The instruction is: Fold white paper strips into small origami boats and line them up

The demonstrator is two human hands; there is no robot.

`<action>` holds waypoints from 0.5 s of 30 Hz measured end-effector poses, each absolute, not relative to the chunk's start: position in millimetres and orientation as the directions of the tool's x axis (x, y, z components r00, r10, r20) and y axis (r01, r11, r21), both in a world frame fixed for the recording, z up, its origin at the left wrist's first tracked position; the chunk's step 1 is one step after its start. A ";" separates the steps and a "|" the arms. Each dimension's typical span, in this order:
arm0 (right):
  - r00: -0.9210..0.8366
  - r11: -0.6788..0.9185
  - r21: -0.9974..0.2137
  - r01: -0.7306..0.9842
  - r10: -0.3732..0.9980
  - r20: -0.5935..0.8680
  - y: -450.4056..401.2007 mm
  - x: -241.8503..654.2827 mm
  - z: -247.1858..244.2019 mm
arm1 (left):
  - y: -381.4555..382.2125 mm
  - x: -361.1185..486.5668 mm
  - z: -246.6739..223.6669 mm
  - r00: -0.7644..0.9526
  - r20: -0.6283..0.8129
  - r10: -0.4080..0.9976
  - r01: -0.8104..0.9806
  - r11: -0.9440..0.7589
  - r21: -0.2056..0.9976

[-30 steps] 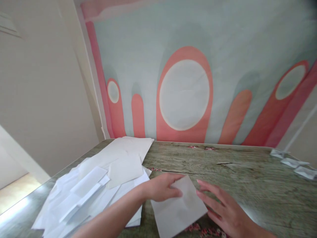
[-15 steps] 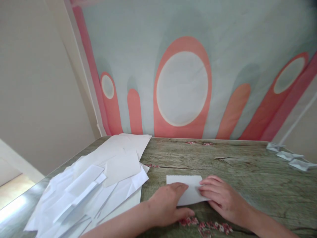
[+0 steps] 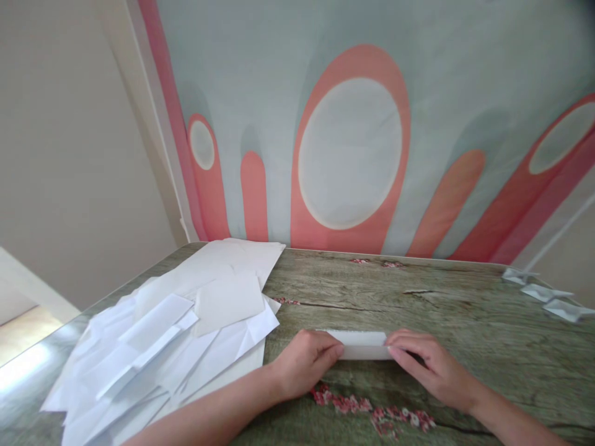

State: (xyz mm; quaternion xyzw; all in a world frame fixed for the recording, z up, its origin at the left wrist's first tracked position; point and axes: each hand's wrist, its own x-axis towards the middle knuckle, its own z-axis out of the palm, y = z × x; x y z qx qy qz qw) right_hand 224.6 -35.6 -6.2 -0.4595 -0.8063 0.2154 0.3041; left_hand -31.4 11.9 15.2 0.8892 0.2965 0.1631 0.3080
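Observation:
A small white sheet of paper [image 3: 363, 348] lies in front of me, with a lengthwise crease and its near part folded up into a narrow strip. My left hand [image 3: 309, 362] pinches its left end between thumb and fingers. At the right end, my right hand [image 3: 425, 362] grips the paper in the same way, thumb nearest me. The far edge of the sheet looks slightly ragged. Both hands hide the corners they hold.
A broad heap of white paper sheets [image 3: 232, 303], some creased, covers the table's left side. Several small folded white papers [image 3: 546, 291] sit at the far right. The wood-patterned table [image 3: 344, 285] meets a printed backdrop [image 3: 274, 80] behind.
Both hands have shifted from lying over the paper to pinching its two ends. The near part of the sheet is now folded up, so the paper looks narrower.

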 end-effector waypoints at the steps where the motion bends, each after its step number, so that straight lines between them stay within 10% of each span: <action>1: -0.357 0.450 -0.648 0.614 0.891 0.280 -34.9 224.1 -7.6 | 13.2 -31.3 13.2 0.756 0.101 0.647 0.443 -0.618 0.649; 15: -0.225 0.365 -0.587 0.722 0.927 0.300 -18.8 221.5 -27.1 | 22.2 -26.7 2.5 0.573 0.286 0.768 0.504 -0.606 0.616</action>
